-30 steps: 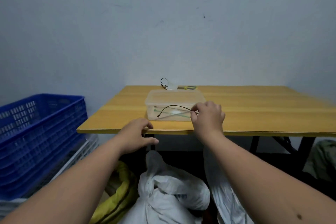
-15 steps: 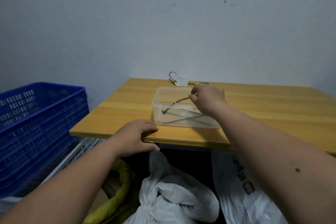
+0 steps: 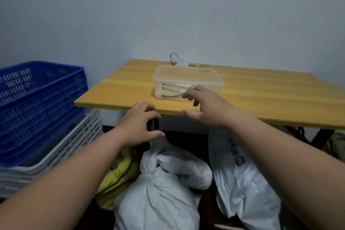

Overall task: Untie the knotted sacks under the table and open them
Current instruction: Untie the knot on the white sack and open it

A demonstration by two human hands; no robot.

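Hovering spread, both hands, left (image 3: 139, 123) and right (image 3: 203, 106), hold nothing, apparently. Tugging the knotted sack (image 3: 158, 192) carelessly could tear it.

Both hands reach forward empty with loosely spread fingers, the left hand (image 3: 139, 124) at the wooden table (image 3: 261, 89) edge and the right hand (image 3: 203, 105) just before a clear plastic box (image 3: 186, 78), above a knotted white sack (image 3: 158, 192), another white sack (image 3: 242, 188), beside blue crates (image 3: 37, 102).
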